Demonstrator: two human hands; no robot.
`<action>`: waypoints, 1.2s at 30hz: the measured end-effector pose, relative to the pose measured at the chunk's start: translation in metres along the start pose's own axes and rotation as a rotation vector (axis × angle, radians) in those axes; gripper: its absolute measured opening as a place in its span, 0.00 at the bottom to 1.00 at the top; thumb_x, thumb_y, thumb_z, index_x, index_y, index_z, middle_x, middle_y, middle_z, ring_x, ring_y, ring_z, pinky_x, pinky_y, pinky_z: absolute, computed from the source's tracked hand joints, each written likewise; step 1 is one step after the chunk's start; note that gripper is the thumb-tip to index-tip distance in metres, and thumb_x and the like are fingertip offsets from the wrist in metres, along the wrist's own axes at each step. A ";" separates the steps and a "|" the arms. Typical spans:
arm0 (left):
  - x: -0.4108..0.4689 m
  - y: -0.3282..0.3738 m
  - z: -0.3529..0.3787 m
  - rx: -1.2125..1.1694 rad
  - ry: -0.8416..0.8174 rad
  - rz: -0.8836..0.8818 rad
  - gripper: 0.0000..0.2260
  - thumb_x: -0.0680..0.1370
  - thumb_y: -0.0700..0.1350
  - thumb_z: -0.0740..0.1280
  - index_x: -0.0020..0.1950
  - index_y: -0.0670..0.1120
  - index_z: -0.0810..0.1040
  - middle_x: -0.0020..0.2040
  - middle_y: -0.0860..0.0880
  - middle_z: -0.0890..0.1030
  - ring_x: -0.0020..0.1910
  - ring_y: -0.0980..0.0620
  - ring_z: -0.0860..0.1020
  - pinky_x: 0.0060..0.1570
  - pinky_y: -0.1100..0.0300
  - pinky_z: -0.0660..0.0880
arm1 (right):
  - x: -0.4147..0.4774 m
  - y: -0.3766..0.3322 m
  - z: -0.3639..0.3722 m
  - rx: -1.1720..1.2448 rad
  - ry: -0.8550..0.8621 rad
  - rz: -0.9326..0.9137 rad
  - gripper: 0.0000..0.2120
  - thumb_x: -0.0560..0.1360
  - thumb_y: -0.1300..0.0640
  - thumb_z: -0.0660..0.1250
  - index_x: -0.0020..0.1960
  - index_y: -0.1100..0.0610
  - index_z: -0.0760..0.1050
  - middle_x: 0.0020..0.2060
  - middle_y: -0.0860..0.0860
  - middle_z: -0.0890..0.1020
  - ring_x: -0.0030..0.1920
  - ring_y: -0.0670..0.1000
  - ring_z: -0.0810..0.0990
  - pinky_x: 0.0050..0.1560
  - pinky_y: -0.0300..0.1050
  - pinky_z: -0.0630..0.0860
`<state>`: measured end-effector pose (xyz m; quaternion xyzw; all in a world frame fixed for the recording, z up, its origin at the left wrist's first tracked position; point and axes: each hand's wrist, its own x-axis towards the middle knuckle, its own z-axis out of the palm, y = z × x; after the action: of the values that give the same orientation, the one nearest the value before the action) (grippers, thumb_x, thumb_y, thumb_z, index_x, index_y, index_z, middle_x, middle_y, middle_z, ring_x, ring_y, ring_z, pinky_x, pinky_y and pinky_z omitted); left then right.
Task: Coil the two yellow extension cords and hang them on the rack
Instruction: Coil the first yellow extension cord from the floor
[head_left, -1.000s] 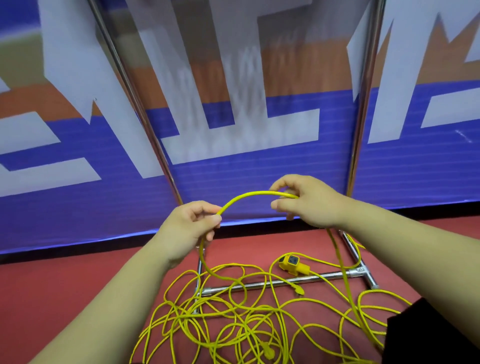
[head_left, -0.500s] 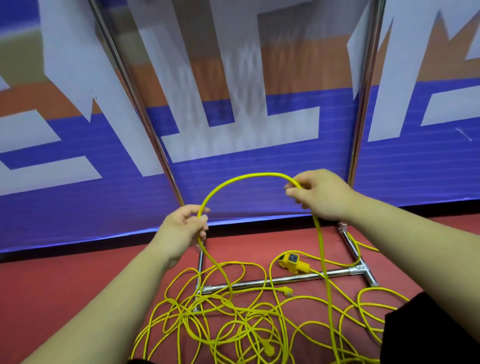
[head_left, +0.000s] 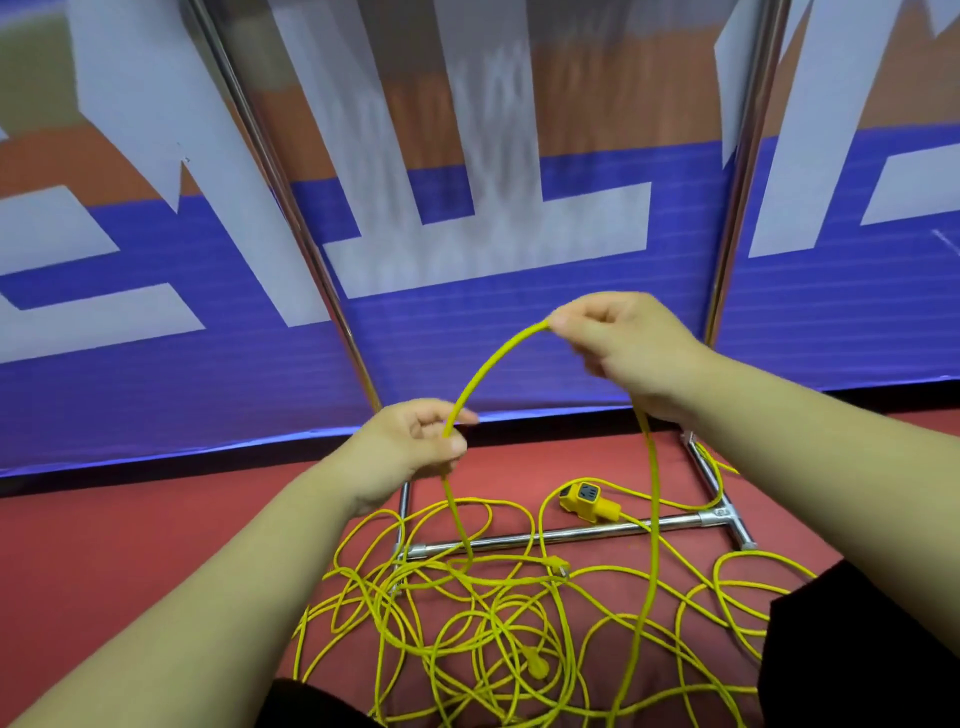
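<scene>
A yellow extension cord (head_left: 488, 364) arcs between my hands above the floor. My left hand (head_left: 415, 447) grips it at the low left end of the arc, and my right hand (head_left: 618, 343) pinches it at the high right end. From each hand the cord drops into a loose tangle of yellow cords (head_left: 498, 629) on the red floor. A yellow socket block (head_left: 587, 500) lies beside the rack's base bar (head_left: 561, 535). Two plugs (head_left: 535, 666) lie in the tangle.
The metal rack's two shiny uprights (head_left: 332, 291) rise at left and right in front of a blue, white and orange banner wall (head_left: 519, 338). Its foot tube (head_left: 722, 499) runs along the floor at right. Dark clothing (head_left: 862, 654) fills the lower right corner.
My right hand has risen and moved right, pulling the arc of cord taller. My left hand slid down slightly and closed again round the cord.
</scene>
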<state>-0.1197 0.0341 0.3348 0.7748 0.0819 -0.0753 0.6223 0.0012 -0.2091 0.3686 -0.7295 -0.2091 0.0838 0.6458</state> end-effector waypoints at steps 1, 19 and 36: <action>0.001 -0.008 -0.004 0.042 0.007 -0.037 0.11 0.73 0.38 0.72 0.55 0.43 0.81 0.38 0.46 0.81 0.36 0.52 0.78 0.46 0.57 0.76 | 0.003 0.003 -0.004 0.047 0.066 0.018 0.07 0.76 0.53 0.71 0.41 0.53 0.84 0.26 0.44 0.73 0.30 0.51 0.65 0.33 0.47 0.63; -0.002 -0.014 -0.023 0.294 0.046 -0.044 0.06 0.76 0.36 0.73 0.48 0.46 0.86 0.36 0.45 0.80 0.31 0.54 0.73 0.32 0.63 0.71 | -0.020 0.047 0.035 -0.092 -0.521 0.518 0.08 0.81 0.53 0.65 0.48 0.55 0.79 0.37 0.51 0.84 0.32 0.45 0.80 0.36 0.41 0.77; 0.037 -0.194 -0.028 0.519 -0.381 -0.310 0.07 0.78 0.42 0.71 0.54 0.50 0.87 0.31 0.59 0.79 0.33 0.62 0.74 0.39 0.61 0.73 | 0.002 0.333 0.113 -0.945 -0.667 0.598 0.15 0.69 0.45 0.70 0.53 0.50 0.81 0.50 0.52 0.84 0.55 0.54 0.83 0.55 0.44 0.78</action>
<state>-0.1261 0.1042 0.1482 0.8574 0.0591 -0.3303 0.3901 0.0245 -0.1318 0.0266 -0.8965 -0.2005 0.3808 0.1047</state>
